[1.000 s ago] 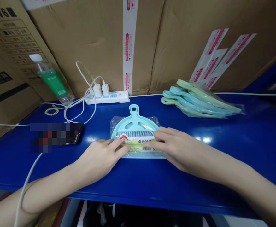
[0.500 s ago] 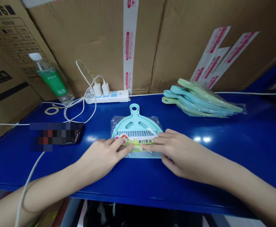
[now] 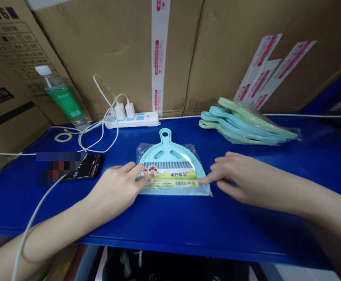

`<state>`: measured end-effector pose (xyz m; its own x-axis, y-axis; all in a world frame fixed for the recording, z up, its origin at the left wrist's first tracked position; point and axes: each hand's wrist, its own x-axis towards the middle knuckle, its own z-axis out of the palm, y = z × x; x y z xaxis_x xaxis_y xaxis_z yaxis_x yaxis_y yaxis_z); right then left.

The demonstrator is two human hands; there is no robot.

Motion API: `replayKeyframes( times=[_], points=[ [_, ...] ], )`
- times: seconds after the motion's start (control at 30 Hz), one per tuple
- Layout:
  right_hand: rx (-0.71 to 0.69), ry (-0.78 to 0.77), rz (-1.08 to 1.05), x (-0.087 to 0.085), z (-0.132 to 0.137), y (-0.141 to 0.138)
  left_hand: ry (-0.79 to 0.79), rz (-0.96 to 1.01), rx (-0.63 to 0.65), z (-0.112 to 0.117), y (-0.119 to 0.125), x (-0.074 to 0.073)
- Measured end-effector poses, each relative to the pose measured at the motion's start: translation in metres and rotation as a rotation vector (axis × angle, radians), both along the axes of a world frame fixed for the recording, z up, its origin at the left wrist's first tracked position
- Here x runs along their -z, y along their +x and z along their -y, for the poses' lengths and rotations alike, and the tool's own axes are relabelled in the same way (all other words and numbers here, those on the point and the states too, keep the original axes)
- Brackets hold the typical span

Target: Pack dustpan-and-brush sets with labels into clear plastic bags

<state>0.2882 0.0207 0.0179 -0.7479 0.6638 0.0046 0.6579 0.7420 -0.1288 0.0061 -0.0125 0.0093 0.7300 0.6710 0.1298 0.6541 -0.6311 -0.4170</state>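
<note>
A light blue dustpan-and-brush set [image 3: 170, 150] lies flat on the blue table in a clear plastic bag, its ringed handle pointing away from me. Grey bristles show above a printed paper label [image 3: 178, 174] with a red mushroom picture. My left hand [image 3: 120, 187] rests at the set's left edge, fingers a little bent and thumb laid on the label's left end. On the other side, my right hand [image 3: 234, 177] is open, its index fingertip at the label's right end and its other fingers apart. The package lies on the table between both hands.
Several bagged green and blue dustpans [image 3: 246, 123] lie stacked at the back right. Behind stand cardboard boxes [image 3: 217, 58]. A white power strip [image 3: 133, 120] with cables, a green-labelled bottle [image 3: 65, 99], a beaded ring [image 3: 63, 137] and a phone [image 3: 85, 168] are on the left.
My hands have moved apart across the label, the left one leftward and the right one rightward. More of the label and the dustpan's right side now shows. The dustpan set stays in place.
</note>
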Motion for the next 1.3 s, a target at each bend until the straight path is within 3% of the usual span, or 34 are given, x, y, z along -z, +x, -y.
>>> replayKeyframes(
  times=[0.17, 0.37, 0.8, 1.07, 1.2, 1.3],
  points=[
    [0.08, -0.082, -0.063, 0.0, -0.003, 0.0, 0.017, 0.011, -0.04, -0.001, 0.001, 0.001],
    [0.112, -0.215, 0.04, 0.001, -0.003, -0.011, -0.016, 0.031, -0.082, -0.003, 0.003, 0.006],
    [0.098, -0.257, 0.021, 0.004, -0.003, -0.013, -0.138, -0.086, -0.226, -0.005, 0.007, 0.003],
    [-0.028, -0.64, -0.137, -0.009, -0.023, -0.001, -0.045, -0.038, -0.188, -0.007, 0.002, 0.01],
    [0.107, -0.528, -0.283, -0.001, -0.032, 0.001, 0.103, 0.043, -0.091, -0.006, 0.002, 0.008],
    [0.312, -0.265, -0.189, 0.011, -0.035, -0.003, 0.214, 0.124, -0.022, -0.005, 0.003, 0.007]
  ],
)
